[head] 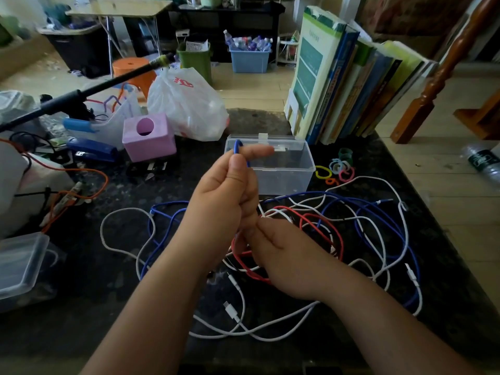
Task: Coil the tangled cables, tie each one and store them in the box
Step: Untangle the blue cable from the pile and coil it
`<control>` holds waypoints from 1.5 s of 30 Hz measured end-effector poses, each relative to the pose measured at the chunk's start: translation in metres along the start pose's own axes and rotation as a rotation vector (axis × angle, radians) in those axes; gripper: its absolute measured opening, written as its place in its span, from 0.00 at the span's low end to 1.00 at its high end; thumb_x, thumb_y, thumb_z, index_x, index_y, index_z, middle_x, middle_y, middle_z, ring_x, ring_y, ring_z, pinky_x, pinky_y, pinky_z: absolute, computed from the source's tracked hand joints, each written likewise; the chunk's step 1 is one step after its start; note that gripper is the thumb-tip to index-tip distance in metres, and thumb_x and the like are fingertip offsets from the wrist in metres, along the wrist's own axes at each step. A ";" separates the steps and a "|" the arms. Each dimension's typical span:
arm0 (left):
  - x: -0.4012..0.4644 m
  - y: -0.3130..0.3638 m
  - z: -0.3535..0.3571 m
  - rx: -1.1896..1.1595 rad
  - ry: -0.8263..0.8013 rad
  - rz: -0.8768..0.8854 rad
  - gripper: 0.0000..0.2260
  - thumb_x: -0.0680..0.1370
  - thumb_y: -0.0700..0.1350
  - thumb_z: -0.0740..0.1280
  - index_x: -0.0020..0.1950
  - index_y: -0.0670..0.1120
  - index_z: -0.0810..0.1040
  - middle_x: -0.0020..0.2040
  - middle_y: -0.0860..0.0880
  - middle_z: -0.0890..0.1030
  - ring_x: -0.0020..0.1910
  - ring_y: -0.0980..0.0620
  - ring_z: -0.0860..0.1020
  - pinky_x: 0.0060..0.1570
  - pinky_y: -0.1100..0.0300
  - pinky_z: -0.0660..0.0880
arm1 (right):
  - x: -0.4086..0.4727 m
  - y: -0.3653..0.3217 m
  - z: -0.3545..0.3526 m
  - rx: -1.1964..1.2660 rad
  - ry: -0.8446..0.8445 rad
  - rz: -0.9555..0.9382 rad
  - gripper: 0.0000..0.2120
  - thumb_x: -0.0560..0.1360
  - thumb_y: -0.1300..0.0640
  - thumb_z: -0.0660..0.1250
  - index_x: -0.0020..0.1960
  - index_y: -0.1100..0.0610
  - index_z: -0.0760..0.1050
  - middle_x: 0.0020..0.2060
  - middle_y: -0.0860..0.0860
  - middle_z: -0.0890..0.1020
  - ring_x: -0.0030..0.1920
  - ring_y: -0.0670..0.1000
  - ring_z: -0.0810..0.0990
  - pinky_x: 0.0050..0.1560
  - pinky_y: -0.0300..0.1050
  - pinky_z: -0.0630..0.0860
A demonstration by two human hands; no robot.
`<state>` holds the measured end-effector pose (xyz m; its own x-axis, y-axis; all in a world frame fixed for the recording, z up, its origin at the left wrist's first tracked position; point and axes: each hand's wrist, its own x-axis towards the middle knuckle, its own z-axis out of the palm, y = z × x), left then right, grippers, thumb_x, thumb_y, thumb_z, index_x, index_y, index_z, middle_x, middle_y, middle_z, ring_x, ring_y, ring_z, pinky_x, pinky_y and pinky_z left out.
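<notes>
Blue cable point(238, 147) loops over left hand point(224, 190) grip; right hand point(281, 255) pinches it below.

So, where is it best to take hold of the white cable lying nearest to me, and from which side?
Grip the white cable's plug, coming from above with the right hand. The plug is stiff and lies flat on the dark table, clear of the red cable and the tangle, so it probably lifts out freely.
</notes>
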<state>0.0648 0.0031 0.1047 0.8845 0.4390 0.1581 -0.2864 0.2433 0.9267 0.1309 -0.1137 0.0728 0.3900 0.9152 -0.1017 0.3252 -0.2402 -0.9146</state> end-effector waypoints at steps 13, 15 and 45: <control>0.007 0.027 -0.020 -0.296 0.282 0.177 0.16 0.85 0.50 0.50 0.57 0.50 0.77 0.29 0.54 0.63 0.27 0.57 0.59 0.32 0.63 0.66 | 0.006 0.041 0.002 -0.118 0.181 0.012 0.14 0.84 0.47 0.53 0.47 0.48 0.75 0.35 0.45 0.80 0.36 0.44 0.77 0.45 0.48 0.76; 0.006 0.023 -0.014 -0.266 0.279 0.173 0.15 0.85 0.50 0.51 0.57 0.50 0.77 0.30 0.53 0.63 0.28 0.57 0.60 0.33 0.63 0.67 | 0.006 0.035 0.006 0.113 0.255 -0.074 0.15 0.83 0.46 0.52 0.44 0.47 0.74 0.28 0.45 0.74 0.29 0.47 0.70 0.35 0.43 0.71; 0.004 -0.014 -0.003 0.213 0.116 0.138 0.14 0.83 0.49 0.55 0.49 0.49 0.79 0.28 0.55 0.65 0.25 0.56 0.64 0.26 0.61 0.67 | -0.039 -0.051 -0.011 -0.078 -0.291 0.220 0.13 0.82 0.45 0.59 0.55 0.52 0.77 0.31 0.46 0.75 0.32 0.44 0.72 0.39 0.48 0.72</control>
<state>0.0708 0.0043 0.0913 0.7907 0.5546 0.2594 -0.3066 -0.0080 0.9518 0.1090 -0.1406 0.1273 0.2005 0.8897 -0.4101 0.3297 -0.4555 -0.8269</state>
